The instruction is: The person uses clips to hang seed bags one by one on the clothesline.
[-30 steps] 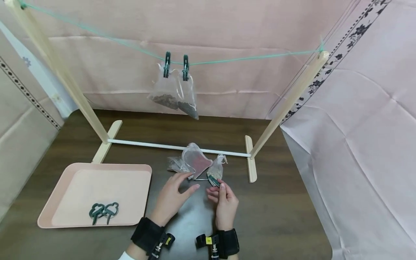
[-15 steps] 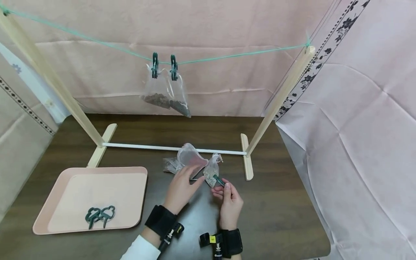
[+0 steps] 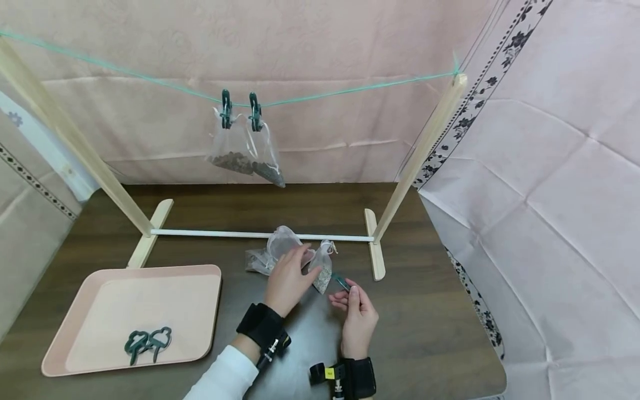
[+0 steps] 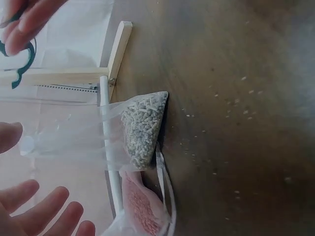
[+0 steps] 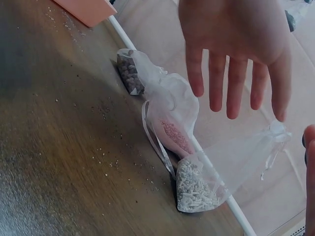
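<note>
Hung: two bags (image 3: pixel 251 161). Unhung: three sachets (image 5: pixel 172 127), desk (image 3: pixel 425 328). Left hand (image 3: pixel 289 284): extended, empty. Right hand (image 3: pixel 358 318): pinching green peg (image 3: pixel 342 282).

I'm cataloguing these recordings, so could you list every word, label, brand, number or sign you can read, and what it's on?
No text can be read with certainty in any view.
Yellow label on the right wrist camera: too small and blurred to read.
Black border on the cloth: floral pattern, no legible words.
</note>
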Motion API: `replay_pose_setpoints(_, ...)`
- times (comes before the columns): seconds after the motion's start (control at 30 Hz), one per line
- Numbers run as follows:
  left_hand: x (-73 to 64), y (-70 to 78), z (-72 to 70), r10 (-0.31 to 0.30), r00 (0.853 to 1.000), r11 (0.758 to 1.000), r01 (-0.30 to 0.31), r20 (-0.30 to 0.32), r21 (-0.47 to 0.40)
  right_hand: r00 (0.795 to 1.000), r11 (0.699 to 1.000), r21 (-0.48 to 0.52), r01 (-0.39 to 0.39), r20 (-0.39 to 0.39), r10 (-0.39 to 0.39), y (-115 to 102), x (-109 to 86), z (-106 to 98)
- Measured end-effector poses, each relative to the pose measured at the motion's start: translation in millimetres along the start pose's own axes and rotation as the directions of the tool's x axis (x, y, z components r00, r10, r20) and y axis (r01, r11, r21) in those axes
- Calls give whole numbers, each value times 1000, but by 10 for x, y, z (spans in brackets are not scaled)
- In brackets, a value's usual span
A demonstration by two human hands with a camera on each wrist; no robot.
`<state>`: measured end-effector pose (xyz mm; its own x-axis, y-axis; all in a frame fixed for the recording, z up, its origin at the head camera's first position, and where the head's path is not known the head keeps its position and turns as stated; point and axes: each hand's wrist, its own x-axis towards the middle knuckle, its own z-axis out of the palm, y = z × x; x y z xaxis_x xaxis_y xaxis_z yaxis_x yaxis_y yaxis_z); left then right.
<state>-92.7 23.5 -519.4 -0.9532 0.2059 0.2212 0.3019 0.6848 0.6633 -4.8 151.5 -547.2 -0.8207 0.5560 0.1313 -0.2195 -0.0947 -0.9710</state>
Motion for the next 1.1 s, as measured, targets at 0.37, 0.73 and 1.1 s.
replay_pose_setpoints(0.37,126,109,118,-15,1000,999,15,21,33,999,1000,2,27,-30,-27,-34,-19,-113)
replay_pose_setpoints(0.73,232,149,177,87,996,992,-85,-15,96,995,995,-15,94,-36,-94,0,-41,-118)
replay_pose_setpoints(1.1,151,127,144,118,990,991,-112,-79,77,995,995,-54,78,-56,-81,534,49,-267)
